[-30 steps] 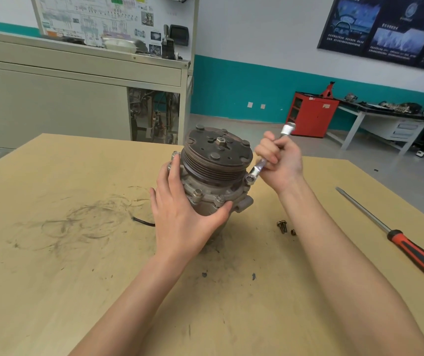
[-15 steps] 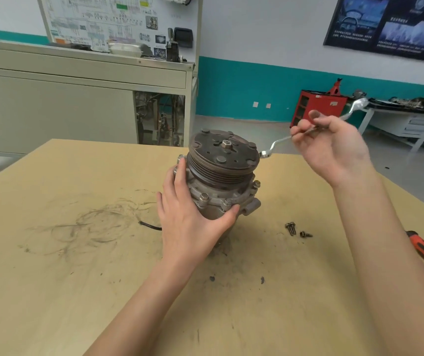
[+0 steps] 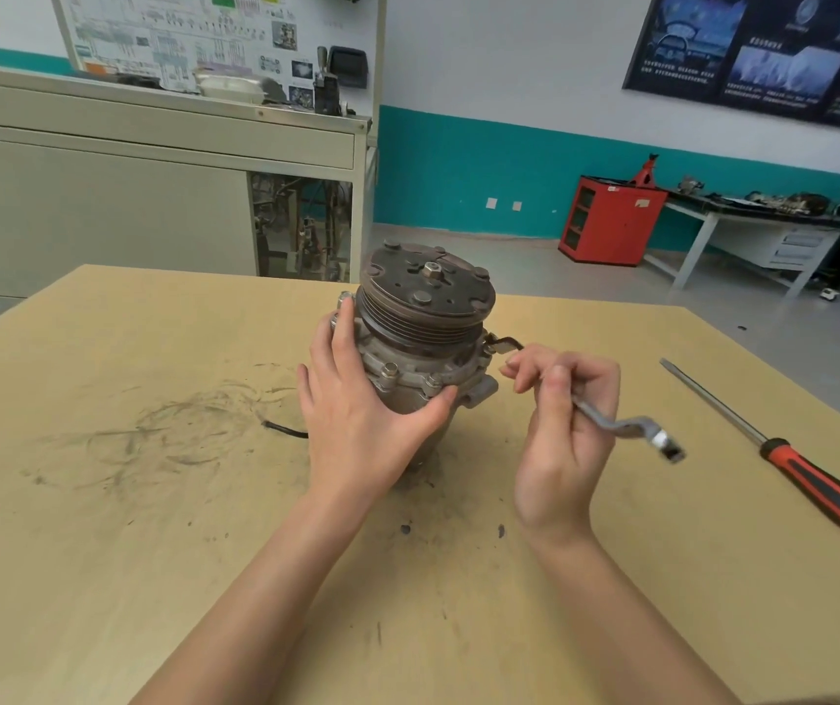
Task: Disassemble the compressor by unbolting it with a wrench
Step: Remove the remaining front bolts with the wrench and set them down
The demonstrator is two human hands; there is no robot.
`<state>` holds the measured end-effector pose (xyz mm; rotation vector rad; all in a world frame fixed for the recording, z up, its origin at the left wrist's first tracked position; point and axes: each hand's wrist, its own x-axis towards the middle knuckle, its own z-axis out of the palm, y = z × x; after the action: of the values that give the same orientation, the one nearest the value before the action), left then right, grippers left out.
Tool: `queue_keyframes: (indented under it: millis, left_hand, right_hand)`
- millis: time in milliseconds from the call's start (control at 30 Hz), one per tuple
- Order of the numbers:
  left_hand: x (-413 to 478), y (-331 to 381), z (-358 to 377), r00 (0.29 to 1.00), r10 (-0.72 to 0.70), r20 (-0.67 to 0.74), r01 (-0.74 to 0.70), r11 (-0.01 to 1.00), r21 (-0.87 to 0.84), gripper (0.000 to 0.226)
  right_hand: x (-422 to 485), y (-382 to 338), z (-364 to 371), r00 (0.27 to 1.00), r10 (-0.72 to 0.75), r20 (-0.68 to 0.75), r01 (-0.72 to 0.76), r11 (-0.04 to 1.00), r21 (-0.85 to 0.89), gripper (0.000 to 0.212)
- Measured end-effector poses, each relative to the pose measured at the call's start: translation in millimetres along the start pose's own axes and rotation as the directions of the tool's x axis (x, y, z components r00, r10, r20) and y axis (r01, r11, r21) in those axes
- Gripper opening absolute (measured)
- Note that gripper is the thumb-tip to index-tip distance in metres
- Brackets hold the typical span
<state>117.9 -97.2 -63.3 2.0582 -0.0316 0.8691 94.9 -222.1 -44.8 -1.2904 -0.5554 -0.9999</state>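
Observation:
A grey compressor (image 3: pixel 425 318) with a rusty pulley stands upright on the wooden table (image 3: pixel 102 501). My left hand (image 3: pixel 357 419) grips its body from the near left side, thumb under the flange bolts. My right hand (image 3: pixel 560 435) holds a silver offset ring wrench (image 3: pixel 626 427) by its shank. The wrench's far end sits at a bolt on the compressor's right flange (image 3: pixel 489 343); its near end sticks out to the right of my hand.
A red-handled screwdriver (image 3: pixel 784 455) lies on the table to the right. A black wire end (image 3: pixel 283 429) pokes out left of the compressor. Dark grime marks the tabletop at left. A grey cabinet and a red tool cabinet stand beyond the table.
My right hand lifted the wrench up and away from the compressor, then swung it down and back to the right flange. The loose bolts on the table are now hidden behind my right hand.

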Motion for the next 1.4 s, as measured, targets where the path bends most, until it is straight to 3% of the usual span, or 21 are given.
queue_keyframes:
  millis: [133,233,367,467,533,633,767,833,900,1033,1100,1167,1267,1400]
  left_hand:
    - [0.2,0.3,0.5,1.0,0.006,-0.008,-0.006,1.0,-0.009,0.113]
    - [0.4,1.1,0.0,1.0,0.004,-0.007,-0.004,1.0,-0.013,0.114]
    - [-0.1,1.0,-0.5,1.0,-0.003,0.006,0.003,1.0,-0.011,0.114]
    - [0.7,1.9,-0.9,1.0,-0.01,0.015,0.01,1.0,-0.008,0.114]
    - [0.5,3.3,-1.2,1.0,-0.015,0.02,0.015,1.0,-0.011,0.114]
    - [0.3,4.7,-1.4,1.0,-0.018,0.021,0.019,0.999,-0.026,0.113]
    - [1.2,3.9,-1.6,1.0,-0.016,0.008,0.017,1.0,-0.022,0.113]
    - [1.2,4.2,-1.8,1.0,-0.013,0.006,0.013,1.0,-0.023,0.113]
    - [0.7,4.4,-2.0,1.0,-0.012,0.009,0.013,1.0,-0.025,0.113]
    - [0.0,4.3,-2.6,1.0,-0.018,0.023,0.018,1.0,-0.015,0.113]
    - [-0.1,3.9,-3.1,0.999,-0.021,0.028,0.022,1.0,-0.013,0.113]
    - [0.1,3.4,-3.0,0.999,-0.022,0.026,0.023,1.0,-0.014,0.113]
    - [-0.1,3.4,-2.5,0.999,-0.022,0.024,0.022,1.0,-0.017,0.113]
    - [-0.7,3.0,-2.5,0.999,-0.016,0.028,0.017,1.0,-0.022,0.113]
  right_hand:
    - [-18.1,5.1,7.0,0.993,-0.082,0.081,0.086,0.995,-0.046,0.011]
    - [-12.6,4.8,8.1,0.998,-0.045,0.043,0.045,0.999,0.01,0.01]
    - [9.9,3.6,-0.1,0.966,0.176,-0.187,-0.111,0.943,0.315,0.023]
    - [39.4,16.0,-14.8,0.831,0.505,-0.233,-0.297,0.758,0.581,0.024]
    - [66.1,32.9,-22.0,0.711,0.688,-0.149,-0.411,0.577,0.706,0.028]
    - [99.6,61.9,-16.7,0.573,0.813,0.104,-0.585,0.318,0.746,0.029]
    - [120.6,88.7,5.3,0.408,0.772,0.487,-0.787,0.027,0.617,0.023]
    - [126.5,91.7,12.5,0.353,0.738,0.575,-0.837,-0.026,0.547,0.024]
    - [132.3,89.2,14.9,0.337,0.731,0.594,-0.878,0.018,0.478,0.024]
    - [147.3,67.5,6.0,0.411,0.727,0.55,-0.873,0.141,0.466,0.021]
    - [149.9,52.8,-1.8,0.454,0.8,0.392,-0.82,0.202,0.536,0.028]
    - [138.3,33.2,-10.1,0.53,0.837,0.138,-0.744,0.38,0.549,0.029]
    - [100.2,2.7,-21.7,0.664,0.733,-0.145,-0.541,0.606,0.583,0.025]
    - [54.5,-23.9,-14.2,0.782,0.528,-0.332,-0.266,0.764,0.588,0.029]
